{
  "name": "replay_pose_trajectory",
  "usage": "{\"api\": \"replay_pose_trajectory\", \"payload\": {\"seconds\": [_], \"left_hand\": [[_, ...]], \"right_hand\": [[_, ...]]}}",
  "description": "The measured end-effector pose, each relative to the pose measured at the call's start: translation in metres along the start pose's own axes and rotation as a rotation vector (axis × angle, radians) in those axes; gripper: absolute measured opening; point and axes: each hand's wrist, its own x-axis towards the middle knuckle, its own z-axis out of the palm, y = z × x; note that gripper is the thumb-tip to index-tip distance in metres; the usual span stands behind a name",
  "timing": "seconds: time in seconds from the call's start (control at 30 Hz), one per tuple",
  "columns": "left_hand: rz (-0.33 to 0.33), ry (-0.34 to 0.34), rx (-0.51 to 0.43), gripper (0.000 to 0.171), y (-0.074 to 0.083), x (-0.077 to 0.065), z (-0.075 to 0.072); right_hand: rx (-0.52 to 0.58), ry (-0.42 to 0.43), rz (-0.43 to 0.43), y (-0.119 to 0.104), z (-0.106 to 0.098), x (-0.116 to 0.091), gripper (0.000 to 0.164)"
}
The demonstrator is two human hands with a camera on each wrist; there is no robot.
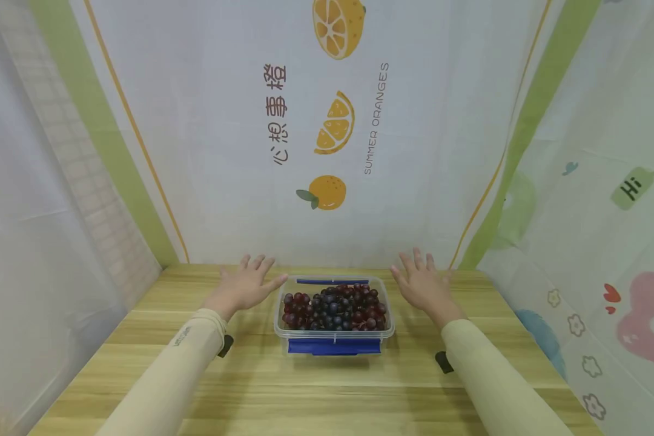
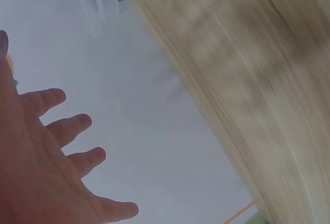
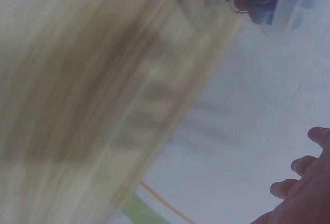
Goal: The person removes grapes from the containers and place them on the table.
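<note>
In the head view a clear plastic food container [image 1: 335,335] with blue locking clips stands mid-table, its top uncovered as far as I can tell. Dark red and blue-black grapes [image 1: 335,309] fill it. To its left my left hand [image 1: 246,287] is spread, with the thumb pointing at the container's back left corner. On the other side my right hand [image 1: 424,284] is spread too, beside the back right corner. Neither palm holds anything. The left wrist view shows separated left fingers [image 2: 77,126]; the right wrist view catches part of the right hand [image 3: 304,198] at its edge.
The wood-grain table [image 1: 327,399] runs back to a white curtain [image 1: 223,200] printed with oranges. More printed cloth [image 1: 567,242] hangs along the right side, and pale cloth [image 1: 27,272] along the left. A dark strap piece [image 1: 444,362] shows under the right wrist.
</note>
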Motion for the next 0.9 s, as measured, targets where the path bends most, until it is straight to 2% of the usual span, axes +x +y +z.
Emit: {"api": "replay_pose_trajectory", "payload": {"seconds": [0.13, 0.37, 0.6, 0.9], "left_hand": [[0.010, -0.005, -0.008, 0.088, 0.005, -0.002, 0.000], [0.047, 0.002, -0.060, 0.087, 0.023, -0.009, 0.003], [0.046, -0.009, -0.077, 0.093, 0.033, -0.017, 0.021], [0.103, -0.005, -0.131, 0.108, 0.049, -0.017, 0.048]], "right_hand": [[-0.027, 0.004, -0.017, -0.010, -0.003, -0.002, 0.077], [-0.030, -0.066, -0.041, -0.028, 0.000, -0.010, 0.076], [-0.052, -0.129, -0.104, -0.059, 0.004, -0.019, 0.074], [-0.107, -0.130, -0.222, -0.116, 0.015, -0.029, 0.073]]}}
